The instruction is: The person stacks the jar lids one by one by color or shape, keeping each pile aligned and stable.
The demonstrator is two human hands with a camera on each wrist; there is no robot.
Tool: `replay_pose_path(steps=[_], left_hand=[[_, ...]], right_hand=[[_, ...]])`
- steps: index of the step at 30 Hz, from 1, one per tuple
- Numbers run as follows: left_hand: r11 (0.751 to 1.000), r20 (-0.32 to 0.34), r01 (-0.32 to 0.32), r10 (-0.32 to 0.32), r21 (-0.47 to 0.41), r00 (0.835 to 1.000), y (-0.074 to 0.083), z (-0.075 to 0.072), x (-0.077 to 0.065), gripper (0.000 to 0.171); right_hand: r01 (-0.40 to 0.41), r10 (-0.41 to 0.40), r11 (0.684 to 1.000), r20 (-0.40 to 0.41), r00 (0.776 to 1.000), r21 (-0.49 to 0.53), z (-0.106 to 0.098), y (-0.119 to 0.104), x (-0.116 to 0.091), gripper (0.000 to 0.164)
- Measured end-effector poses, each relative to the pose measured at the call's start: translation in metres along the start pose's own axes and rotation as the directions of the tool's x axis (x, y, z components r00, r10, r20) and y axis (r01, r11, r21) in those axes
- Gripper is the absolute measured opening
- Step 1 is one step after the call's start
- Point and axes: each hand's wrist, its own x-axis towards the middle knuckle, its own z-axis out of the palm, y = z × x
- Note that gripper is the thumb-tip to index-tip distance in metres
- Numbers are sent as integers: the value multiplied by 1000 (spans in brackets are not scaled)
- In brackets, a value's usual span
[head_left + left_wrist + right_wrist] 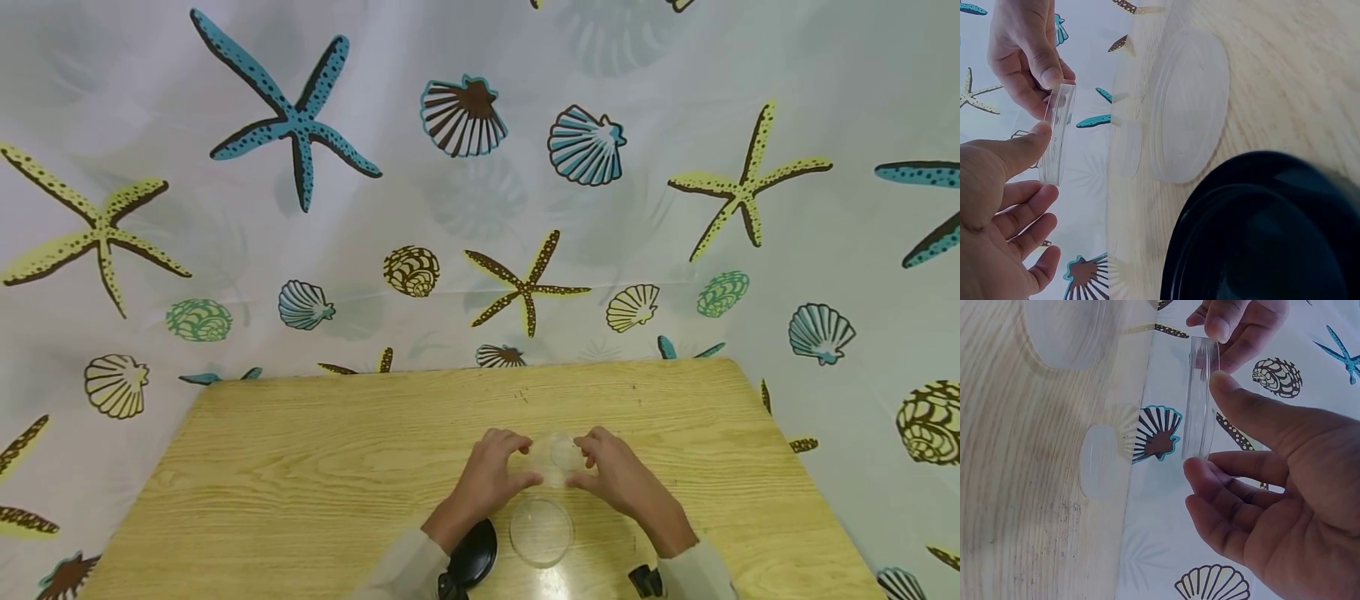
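Both hands hold a clear, shallow round dish [1059, 134] between them, above the table; both wrist views show it edge-on. My left hand [491, 471] grips its left side, thumb on the near face and fingertips at the rim [1040, 209]. On the opposite side, my right hand [615, 471] pinches it with thumb and curled fingers [1204, 475]. Below the hands, a larger translucent round dish [542, 533] lies on the table. Beyond it sits a small translucent disc [1099, 461], seen through the held dish from the head.
A glossy black bowl [1260, 231] stands on the table by my left forearm, partly covered by it in the head view. The wood-grain table [300, 467] ends at a curtain [375, 217] printed with shells and starfish.
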Motion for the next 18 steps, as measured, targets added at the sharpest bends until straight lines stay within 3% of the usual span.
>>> replay_pose_path(steps=[18], left_hand=[[999, 41, 33, -32, -19, 999, -1, 2, -8, 40]], right_hand=[[17, -18, 999, 29, 999, 28, 7, 1, -8, 54]])
